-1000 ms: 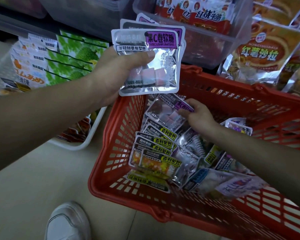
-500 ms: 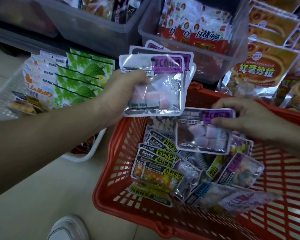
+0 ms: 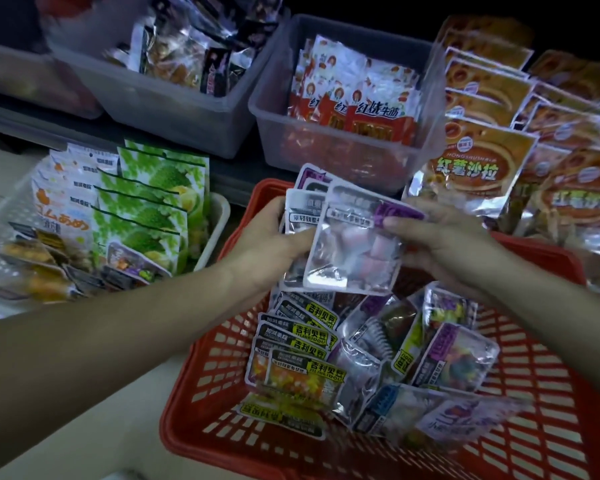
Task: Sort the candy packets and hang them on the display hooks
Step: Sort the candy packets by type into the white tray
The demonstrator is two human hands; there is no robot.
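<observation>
Over a red plastic basket (image 3: 201, 386) my left hand (image 3: 267, 247) grips a small stack of clear purple-labelled candy packets (image 3: 300, 209). Laid on the front of that stack is one more purple-labelled packet (image 3: 354, 251) with pink cubes inside, which my right hand (image 3: 440, 244) pinches at its top right corner. In the basket below lie several loose packets: a fanned row with yellow-green labels (image 3: 302, 344) on the left, and mixed clear packets (image 3: 458, 358) on the right. No display hooks are in view.
Behind the basket stand grey plastic bins, one with red-and-white packets (image 3: 354, 98) and another with dark packets (image 3: 187, 60). Orange pouches (image 3: 478, 168) stand at the right. A white tray (image 3: 219, 220) at the left holds green durian-print bags (image 3: 160, 202).
My right hand lifted a purple-labelled packet out of the basket and brought it up against the stack in my left hand. The left hand with the stack came lower and to the right.
</observation>
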